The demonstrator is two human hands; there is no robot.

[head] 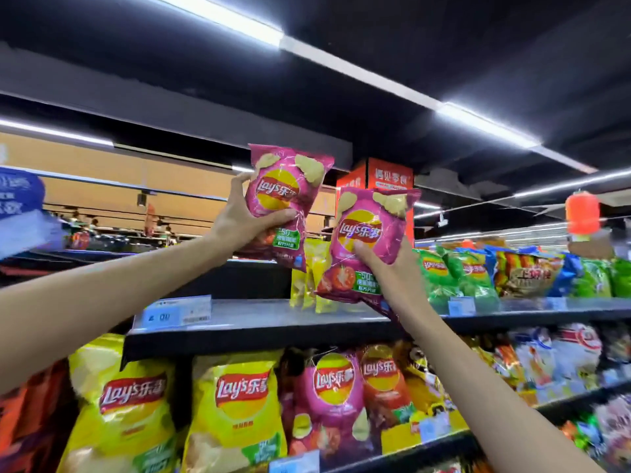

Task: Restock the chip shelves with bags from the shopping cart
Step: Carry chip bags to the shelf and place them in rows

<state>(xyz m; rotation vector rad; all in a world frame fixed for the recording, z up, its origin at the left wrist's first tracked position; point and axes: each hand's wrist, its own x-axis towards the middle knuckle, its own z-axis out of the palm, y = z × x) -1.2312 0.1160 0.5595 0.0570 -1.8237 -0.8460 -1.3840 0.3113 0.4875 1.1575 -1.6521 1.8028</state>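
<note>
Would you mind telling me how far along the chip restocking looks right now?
Done: the lower shelf looks packed with bags. In hand: the left hand and right hand each hold a pink Lay's bag up at the top shelf. Left: its bare stretch beside the yellow bags. The cart is out of view.

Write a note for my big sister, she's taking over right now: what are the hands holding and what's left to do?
Left hand: grips a pink crinkly Lay's chip bag, raised above the top shelf.
Right hand: grips a second pink Lay's chip bag, in front of the small yellow bags standing there.
Done: neither pink bag is on the shelf yet.
Left: set both in the bare stretch left of the yellow bags, then probably fetch more. The cart is out of view.
</note>
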